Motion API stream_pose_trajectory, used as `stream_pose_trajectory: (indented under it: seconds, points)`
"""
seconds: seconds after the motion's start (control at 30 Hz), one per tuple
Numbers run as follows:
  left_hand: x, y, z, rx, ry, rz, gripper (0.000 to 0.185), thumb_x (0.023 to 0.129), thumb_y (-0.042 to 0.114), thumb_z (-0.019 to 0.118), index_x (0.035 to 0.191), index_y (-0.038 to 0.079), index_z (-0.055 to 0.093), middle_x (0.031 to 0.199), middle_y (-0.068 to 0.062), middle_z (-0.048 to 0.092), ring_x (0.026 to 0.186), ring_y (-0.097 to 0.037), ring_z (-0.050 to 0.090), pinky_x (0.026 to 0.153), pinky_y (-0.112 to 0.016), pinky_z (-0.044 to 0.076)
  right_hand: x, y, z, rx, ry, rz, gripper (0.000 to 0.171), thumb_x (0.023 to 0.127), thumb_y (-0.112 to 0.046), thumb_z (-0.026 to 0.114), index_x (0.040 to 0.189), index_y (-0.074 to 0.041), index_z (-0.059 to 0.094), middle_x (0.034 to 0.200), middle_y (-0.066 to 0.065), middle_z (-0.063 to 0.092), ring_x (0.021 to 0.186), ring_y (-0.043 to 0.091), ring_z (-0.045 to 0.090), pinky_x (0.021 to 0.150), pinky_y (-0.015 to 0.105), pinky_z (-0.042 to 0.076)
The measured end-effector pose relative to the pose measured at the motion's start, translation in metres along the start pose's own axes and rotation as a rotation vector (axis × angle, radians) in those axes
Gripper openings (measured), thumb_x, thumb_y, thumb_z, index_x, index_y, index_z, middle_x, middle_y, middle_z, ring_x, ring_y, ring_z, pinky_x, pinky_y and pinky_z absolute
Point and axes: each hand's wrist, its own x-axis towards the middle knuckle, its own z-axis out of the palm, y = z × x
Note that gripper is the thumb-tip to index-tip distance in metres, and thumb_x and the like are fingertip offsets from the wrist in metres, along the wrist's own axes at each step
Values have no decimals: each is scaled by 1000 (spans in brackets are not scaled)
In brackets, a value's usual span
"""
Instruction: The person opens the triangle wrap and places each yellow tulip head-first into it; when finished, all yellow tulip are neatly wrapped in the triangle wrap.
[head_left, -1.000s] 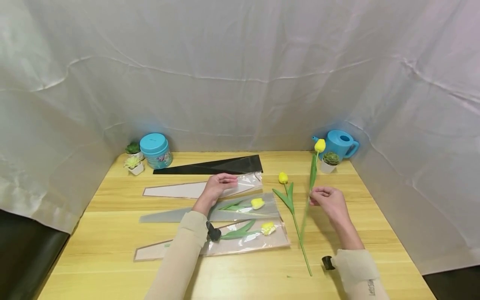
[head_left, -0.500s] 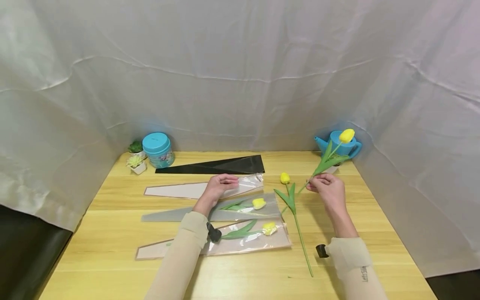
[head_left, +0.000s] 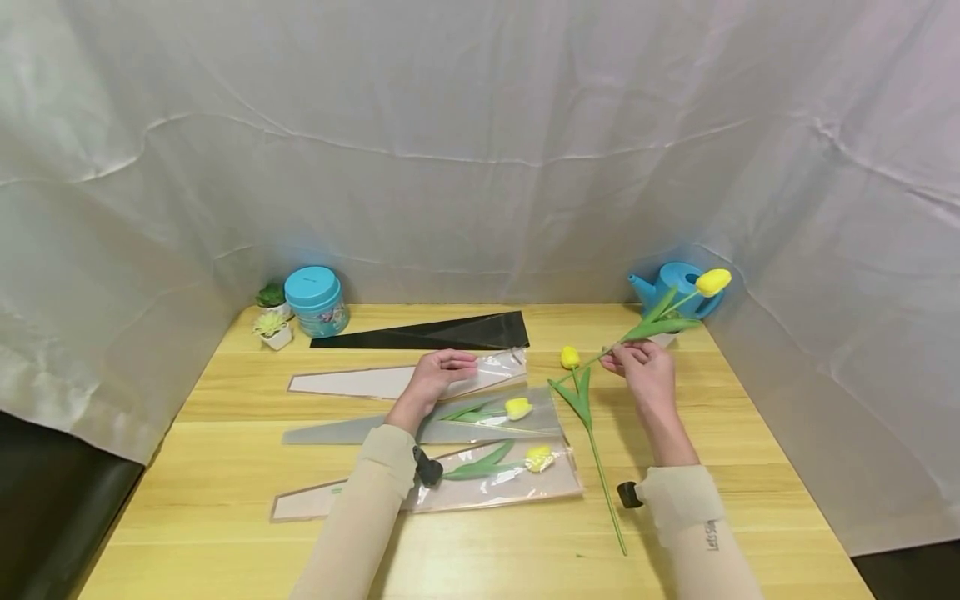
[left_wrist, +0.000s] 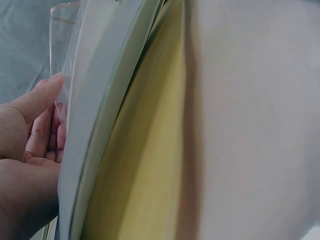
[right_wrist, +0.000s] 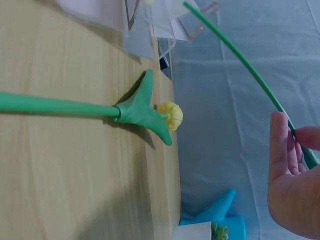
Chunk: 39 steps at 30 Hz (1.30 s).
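My right hand [head_left: 647, 373] pinches the green stem of a yellow tulip [head_left: 712, 282] between thumb and fingers, holding it raised and slanted. Its bloom points up right, and the bare end of its stem [right_wrist: 227, 42] points left toward the sleeves. With thumb and fingers, my left hand [head_left: 438, 377] pinches the clear film at the wide end of a white flower sleeve [head_left: 352, 382] with a pinkish border. The film [left_wrist: 62, 35] stands lifted at the thumb in the left wrist view. Another yellow tulip [head_left: 581, 400] lies on the table under the held stem.
Nearer me lie a grey sleeve [head_left: 330, 431] and a pink-edged sleeve [head_left: 307, 502], each with a yellow tulip inside. A black sleeve [head_left: 420, 333] lies behind. A blue jar [head_left: 315, 302] and small potted plants [head_left: 273, 327] stand back left, a blue watering can [head_left: 667, 287] back right.
My right hand has moved left and tilted the tulip from nearly upright to slanting, its bloom swinging right and its stem end swinging left toward the sleeves. My left hand stays in place.
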Motion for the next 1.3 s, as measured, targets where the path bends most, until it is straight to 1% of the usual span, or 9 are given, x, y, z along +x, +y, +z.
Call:
stream_pose_trajectory:
  seconds: [0.13,0.27,0.37,0.43,0.6,0.77,0.93,1.1,1.3]
  points:
    - [0,0,0,-5,1,-4,25,91,0,77,116,2,76,109,-8,79,98,-13,75,92,-30,60,2,0,3,19,17,2,18,104,-7,60,114,7,56,86,-4,73,79,5,73,82,21,61]
    - [0,0,0,-5,-2,-4,26,91,0,77,116,2,76,110,-9,79,98,-13,75,93,-30,60,4,1,6,7,65,-2,19,106,-11,58,117,5,56,85,-5,72,79,4,73,83,20,61]
    - [0,0,0,-5,-4,-4,26,91,0,77,117,2,76,111,-10,79,99,-14,75,93,-30,60,6,3,9,24,97,4,18,106,-11,58,116,4,56,84,-5,72,77,3,74,83,20,60]
    - [-1,0,0,-5,-6,-2,25,91,0,77,117,2,76,112,-10,79,99,-14,75,93,-30,60,7,5,11,42,106,8,19,106,-9,58,117,6,56,83,-4,72,77,4,74,83,20,60]
    - [-2,1,1,-7,-10,7,25,92,0,76,116,1,76,111,-11,79,99,-14,75,93,-30,60,9,12,19,83,91,26,22,105,-7,58,120,9,56,82,-3,72,77,5,74,83,21,61]
    - [-2,1,1,-3,-4,6,24,91,0,77,115,1,76,110,-11,79,99,-14,75,93,-30,60,8,19,29,113,73,65,21,104,-5,60,119,9,58,85,0,72,79,7,75,84,22,61]
    - [-1,-1,1,2,3,4,25,90,1,78,115,2,77,109,-9,79,98,-14,75,92,-29,60,6,26,41,108,34,103,23,102,-5,64,117,11,60,88,3,74,79,7,74,84,23,61]
    - [-1,-2,1,-2,4,15,26,89,0,79,115,1,77,109,-9,79,98,-14,75,91,-30,61,5,32,51,112,-8,151,25,100,-4,66,118,14,62,89,6,75,81,12,75,81,24,62]
    - [0,-1,1,1,-4,26,26,89,2,80,114,1,77,107,-9,80,97,-14,75,91,-30,61,3,39,61,44,-47,173,25,101,-6,66,120,10,65,107,19,74,93,19,76,85,27,62]
